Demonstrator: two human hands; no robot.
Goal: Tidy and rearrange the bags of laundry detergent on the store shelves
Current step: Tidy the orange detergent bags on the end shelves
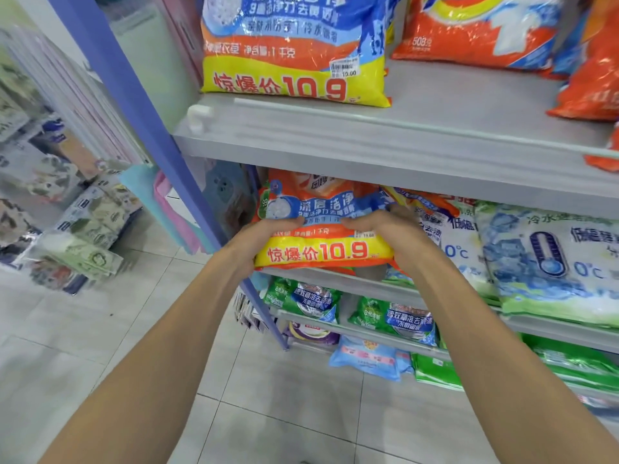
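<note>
We hold the yellow-banded detergent bag [323,236] at the front edge of the middle shelf [395,289], left hand [268,244] and right hand [392,234] each with a clenched grip on one end. It overhangs the edge on an orange bag [311,182] below it. If either grip slackens, we judge the slick, sagging bag could slide off to the floor.
</note>
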